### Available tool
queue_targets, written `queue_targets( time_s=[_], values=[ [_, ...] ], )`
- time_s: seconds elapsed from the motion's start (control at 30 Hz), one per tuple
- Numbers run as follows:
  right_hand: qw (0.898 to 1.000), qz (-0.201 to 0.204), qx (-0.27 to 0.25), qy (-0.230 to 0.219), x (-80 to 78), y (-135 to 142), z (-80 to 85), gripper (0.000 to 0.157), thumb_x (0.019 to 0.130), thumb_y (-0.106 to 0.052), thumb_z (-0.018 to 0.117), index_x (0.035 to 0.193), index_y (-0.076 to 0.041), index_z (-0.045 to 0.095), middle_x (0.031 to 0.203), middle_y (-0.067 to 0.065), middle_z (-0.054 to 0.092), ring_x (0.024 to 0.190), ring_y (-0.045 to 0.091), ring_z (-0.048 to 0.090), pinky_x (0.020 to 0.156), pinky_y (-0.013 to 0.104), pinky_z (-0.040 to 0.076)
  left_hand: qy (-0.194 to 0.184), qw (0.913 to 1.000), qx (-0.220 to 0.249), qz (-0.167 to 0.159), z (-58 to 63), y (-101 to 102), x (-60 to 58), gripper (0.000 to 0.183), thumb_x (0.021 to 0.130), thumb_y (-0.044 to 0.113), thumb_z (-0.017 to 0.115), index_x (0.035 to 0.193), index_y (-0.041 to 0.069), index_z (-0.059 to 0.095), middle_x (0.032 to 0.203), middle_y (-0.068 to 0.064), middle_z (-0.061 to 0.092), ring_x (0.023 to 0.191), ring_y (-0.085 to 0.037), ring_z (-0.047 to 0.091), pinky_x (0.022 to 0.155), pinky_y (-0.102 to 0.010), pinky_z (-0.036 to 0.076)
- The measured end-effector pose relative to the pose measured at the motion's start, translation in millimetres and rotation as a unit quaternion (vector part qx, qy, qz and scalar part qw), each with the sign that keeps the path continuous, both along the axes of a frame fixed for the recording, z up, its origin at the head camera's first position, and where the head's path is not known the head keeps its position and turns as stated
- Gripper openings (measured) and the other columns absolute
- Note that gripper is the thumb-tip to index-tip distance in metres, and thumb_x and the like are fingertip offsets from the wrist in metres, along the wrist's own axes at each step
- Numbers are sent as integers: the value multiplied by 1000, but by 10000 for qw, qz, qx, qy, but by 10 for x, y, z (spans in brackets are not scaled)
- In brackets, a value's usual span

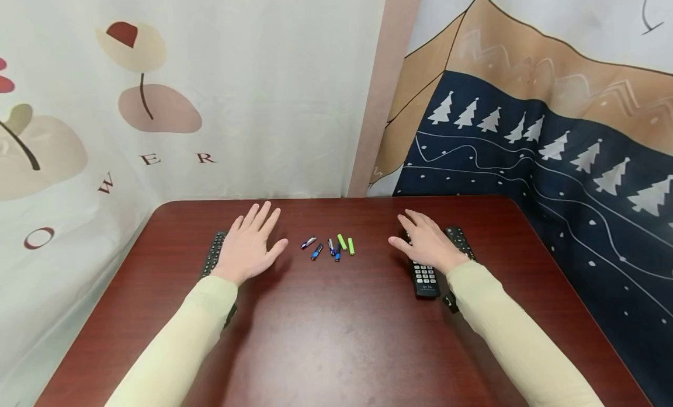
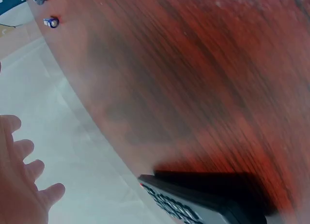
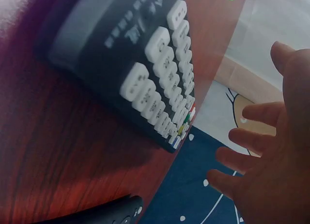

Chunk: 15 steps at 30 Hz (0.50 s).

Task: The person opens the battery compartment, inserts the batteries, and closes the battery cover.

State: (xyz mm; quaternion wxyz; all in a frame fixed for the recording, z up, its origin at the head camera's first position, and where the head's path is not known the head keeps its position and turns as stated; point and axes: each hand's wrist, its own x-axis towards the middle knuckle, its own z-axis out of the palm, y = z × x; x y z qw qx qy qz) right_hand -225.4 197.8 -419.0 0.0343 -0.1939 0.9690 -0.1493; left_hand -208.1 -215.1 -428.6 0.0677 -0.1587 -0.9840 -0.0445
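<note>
A reddish-brown worktop (image 1: 326, 348) fronts printed hangings (image 1: 278, 103); four blue and two green batteries (image 1: 332, 247) lie between one remote (image 1: 213, 254) near the left hand (image 1: 248, 247) and two remotes (image 1: 425, 278) near the right hand (image 1: 428, 242), both spread wide

2 lime-green batteries (image 1: 351, 247), black remotes (image 1: 426, 288)

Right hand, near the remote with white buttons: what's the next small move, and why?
Probably lower the right hand and curl its fingers round the remote with white buttons. The hand holds nothing, its fingers are apart, and it partly covers that remote in the head view, while the batteries lie farther off on the table.
</note>
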Motion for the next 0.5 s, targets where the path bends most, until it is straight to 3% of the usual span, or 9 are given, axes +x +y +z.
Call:
queue_targets(
  time_s=[0.5],
  values=[
    [9997,-248,35,-36,124,-22,-6,75,102,-48,58,152,6,43,153,28,41,138,47,42,110,61,45,2,9996,-10,-287,-45,171,100,77,103,57,45,164,13,27,171,-12,20,159,-34,15,123,-58,24]
  ],
)
